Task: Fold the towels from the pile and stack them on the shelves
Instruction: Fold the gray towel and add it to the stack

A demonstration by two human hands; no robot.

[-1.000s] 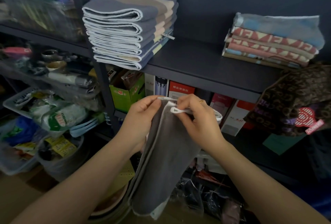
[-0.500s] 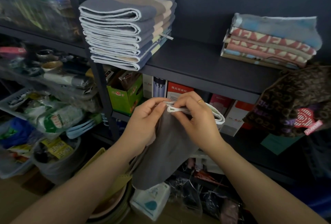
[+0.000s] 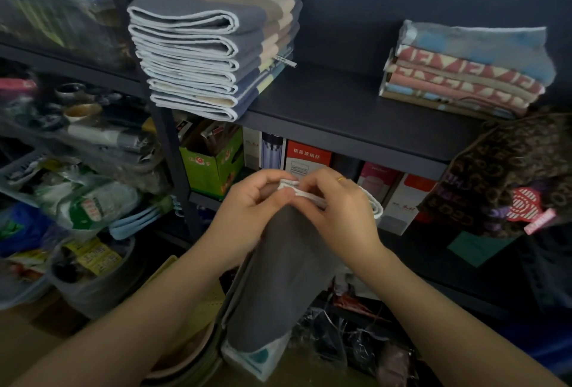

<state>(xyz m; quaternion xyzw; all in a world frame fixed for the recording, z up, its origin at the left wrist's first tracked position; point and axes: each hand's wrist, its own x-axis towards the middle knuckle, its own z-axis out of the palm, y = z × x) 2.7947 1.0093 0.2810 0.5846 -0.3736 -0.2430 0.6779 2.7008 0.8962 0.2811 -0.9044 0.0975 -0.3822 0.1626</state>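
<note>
A grey towel (image 3: pixel 278 278) with a white hem hangs folded in front of me, below the shelf edge. My left hand (image 3: pixel 250 204) and my right hand (image 3: pixel 337 210) both pinch its white top edge, close together. On the dark shelf (image 3: pixel 340 117) above stands a tall stack of folded grey, beige and blue towels (image 3: pixel 213 46) at the left. A lower stack of pink and blue patterned towels (image 3: pixel 467 74) lies at the right. A brown patterned towel pile (image 3: pixel 510 170) hangs at the right edge.
Under the shelf stand a green carton (image 3: pixel 213 163) and several white and red boxes (image 3: pixel 309 157). Left shelves hold baskets, bags and bowls (image 3: pixel 80 111). Buckets and plastic-wrapped goods crowd the floor. A bare stretch of shelf lies between the two stacks.
The hanging towel has become shorter, its lower end drawn up as it was folded. Both hands have stayed together at the top edge.
</note>
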